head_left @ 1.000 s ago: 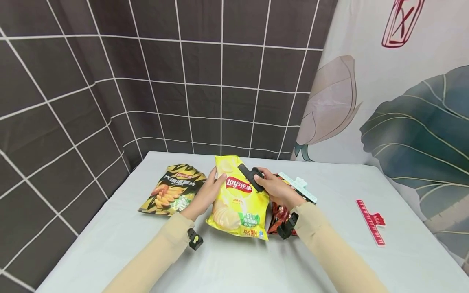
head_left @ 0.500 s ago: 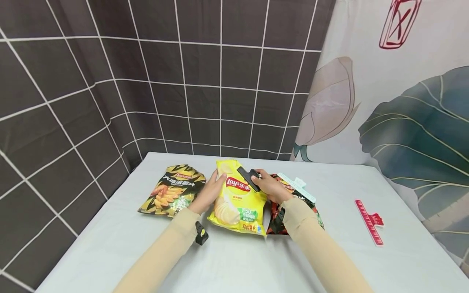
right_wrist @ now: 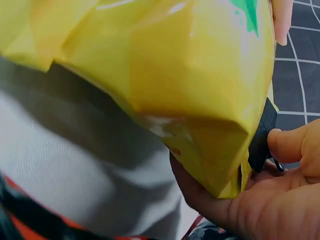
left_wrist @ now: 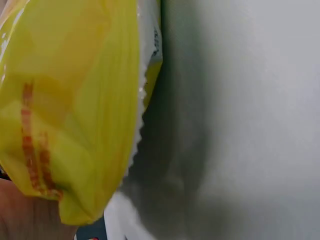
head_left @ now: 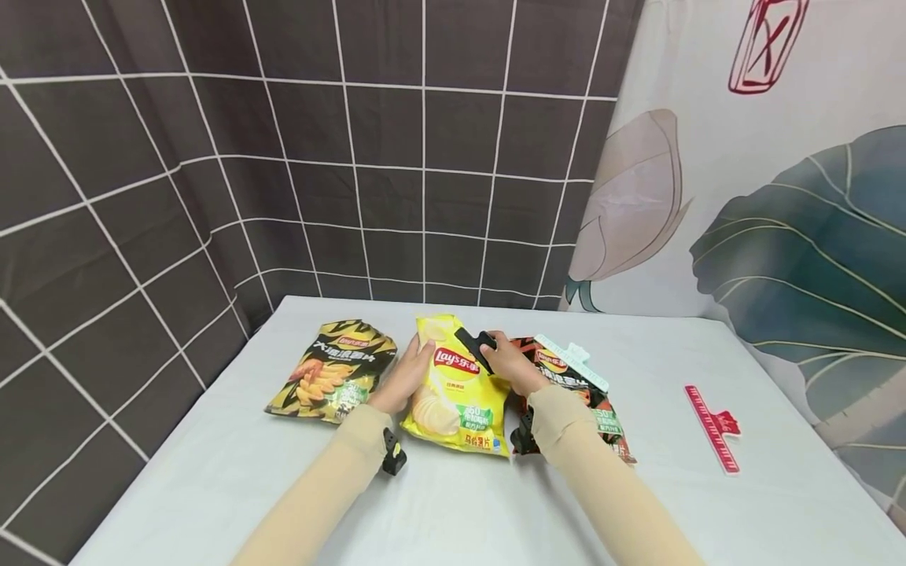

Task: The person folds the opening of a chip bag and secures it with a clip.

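Note:
In the head view a yellow Lay's potato chip bag (head_left: 451,393) is tilted up between both hands, its top corner to the far left. My left hand (head_left: 405,376) grips its left edge, thumb on the front. A black bag clip (head_left: 470,344) lies slantwise across the bag's upper right edge. My right hand (head_left: 506,362) pinches that clip by its handle. In the right wrist view the thumb presses the black clip (right_wrist: 262,134), and fingers reach under the yellow bag (right_wrist: 185,85). The left wrist view shows the bag's crimped end (left_wrist: 85,115) over the white table.
A black-and-gold chip bag (head_left: 336,369) lies at the left. Behind my right arm lies a black-and-red chip bag (head_left: 559,369) with a pale mint clip (head_left: 576,360) across its top. A red clip (head_left: 712,428) rests farther right on the white table (head_left: 453,511).
My right hand and the black clip have shifted slightly left along with the bag, uncovering more of the black-and-red bag. Both hands keep their hold.

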`<state>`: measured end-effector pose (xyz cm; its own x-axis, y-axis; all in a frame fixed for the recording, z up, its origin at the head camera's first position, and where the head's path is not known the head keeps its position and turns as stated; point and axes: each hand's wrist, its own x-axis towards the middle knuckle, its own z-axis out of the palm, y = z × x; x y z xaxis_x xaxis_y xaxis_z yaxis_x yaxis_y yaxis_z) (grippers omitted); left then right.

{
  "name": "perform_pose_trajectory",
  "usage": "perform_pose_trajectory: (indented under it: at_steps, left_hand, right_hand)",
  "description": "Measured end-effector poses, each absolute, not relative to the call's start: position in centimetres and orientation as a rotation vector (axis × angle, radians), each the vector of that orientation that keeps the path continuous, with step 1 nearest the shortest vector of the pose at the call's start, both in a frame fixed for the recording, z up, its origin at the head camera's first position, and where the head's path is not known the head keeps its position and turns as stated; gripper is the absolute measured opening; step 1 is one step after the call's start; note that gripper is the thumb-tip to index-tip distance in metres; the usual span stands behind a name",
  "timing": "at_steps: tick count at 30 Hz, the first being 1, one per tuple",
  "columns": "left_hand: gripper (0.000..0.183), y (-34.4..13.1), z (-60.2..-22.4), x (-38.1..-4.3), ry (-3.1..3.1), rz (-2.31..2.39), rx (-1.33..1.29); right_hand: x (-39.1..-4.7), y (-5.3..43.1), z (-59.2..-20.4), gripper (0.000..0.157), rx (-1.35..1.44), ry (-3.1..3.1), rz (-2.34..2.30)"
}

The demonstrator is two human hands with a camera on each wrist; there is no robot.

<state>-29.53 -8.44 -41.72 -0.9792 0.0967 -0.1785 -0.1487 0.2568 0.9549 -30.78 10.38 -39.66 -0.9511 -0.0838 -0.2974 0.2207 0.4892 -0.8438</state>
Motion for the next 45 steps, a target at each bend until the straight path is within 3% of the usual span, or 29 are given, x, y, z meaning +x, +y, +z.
perform_pose_trajectory:
  at_steps: [45]
  left_hand:
    - [0.074, -9.0, -41.6, -28.8, 2.26, 1.67, -0.063]
  right_hand:
    - [-29.4, 9.6, -39.9, 0.071, 0.133, 2.44, -1.339]
